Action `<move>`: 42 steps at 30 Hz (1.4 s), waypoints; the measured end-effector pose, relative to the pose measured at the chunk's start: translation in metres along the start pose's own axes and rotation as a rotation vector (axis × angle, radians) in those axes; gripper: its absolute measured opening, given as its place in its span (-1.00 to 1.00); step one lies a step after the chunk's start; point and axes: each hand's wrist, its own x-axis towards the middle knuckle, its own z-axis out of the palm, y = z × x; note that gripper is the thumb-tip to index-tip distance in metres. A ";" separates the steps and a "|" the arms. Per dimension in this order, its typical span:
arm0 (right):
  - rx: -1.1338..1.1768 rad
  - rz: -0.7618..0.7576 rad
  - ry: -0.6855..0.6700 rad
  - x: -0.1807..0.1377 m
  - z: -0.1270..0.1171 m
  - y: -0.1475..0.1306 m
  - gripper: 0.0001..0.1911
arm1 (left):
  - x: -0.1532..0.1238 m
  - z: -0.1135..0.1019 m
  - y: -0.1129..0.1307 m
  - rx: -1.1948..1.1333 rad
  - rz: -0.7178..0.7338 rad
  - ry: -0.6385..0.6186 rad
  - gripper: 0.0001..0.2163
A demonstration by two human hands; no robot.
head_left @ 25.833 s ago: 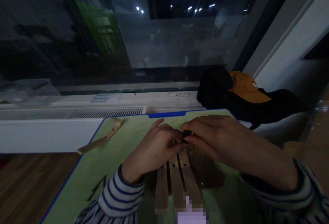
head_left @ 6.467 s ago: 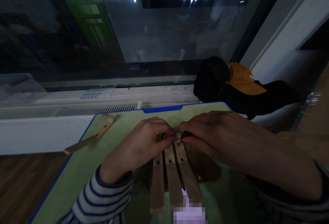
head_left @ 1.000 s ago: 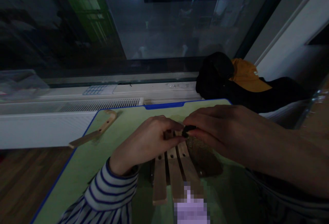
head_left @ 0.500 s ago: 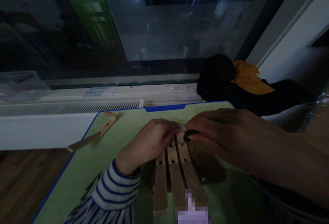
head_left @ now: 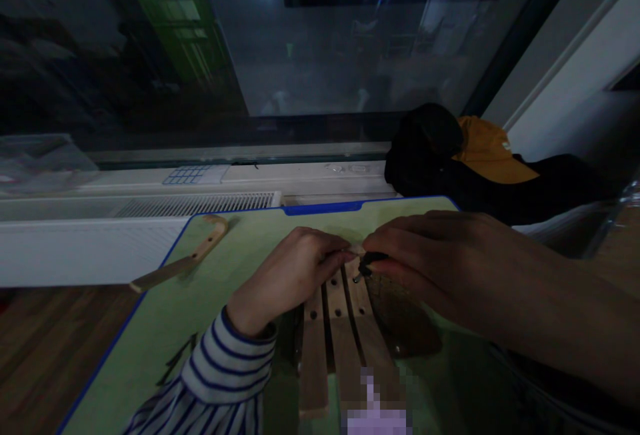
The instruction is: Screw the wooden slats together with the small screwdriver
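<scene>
Three pale wooden slats (head_left: 345,338), with dark holes near their far ends, lie side by side over a brown piece (head_left: 413,328). My left hand (head_left: 293,278) is closed in a pinch at the far end of the slats, its fingertips on the wood. My right hand (head_left: 435,255) grips a short black-handled tool that looks like a screwdriver (head_left: 371,262). Its metal tip meets a hole in the right-hand slat. My right fingers partly hide the handle.
One loose bent wooden slat (head_left: 197,255) overhangs the left edge of the green, blue-rimmed table (head_left: 240,232). Beyond stand a radiator (head_left: 200,205) and a windowsill. Dark clothing and an orange cap (head_left: 493,148) are at back right; a clear plastic container (head_left: 43,162) is far left.
Both hands stay at the far end of the slats, with the tool tip at the same hole. The view has shifted slightly; little else differs.
</scene>
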 end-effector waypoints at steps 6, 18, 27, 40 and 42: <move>-0.014 -0.017 0.009 0.001 0.001 0.000 -0.83 | 0.002 0.002 0.001 0.002 0.000 0.029 -0.79; -0.037 -0.023 -0.026 0.001 -0.002 -0.002 -0.85 | 0.000 0.002 0.000 -0.051 0.010 0.040 -0.82; -0.024 -0.017 -0.024 0.001 -0.001 -0.004 -0.86 | 0.000 0.001 -0.001 -0.014 -0.001 0.023 -0.79; -0.030 -0.016 0.009 0.002 0.000 -0.004 -0.87 | 0.001 0.002 -0.003 -0.026 0.010 0.012 -0.81; -0.026 -0.015 -0.001 0.003 0.000 -0.003 -0.88 | 0.001 0.002 -0.003 -0.024 0.008 0.014 -0.80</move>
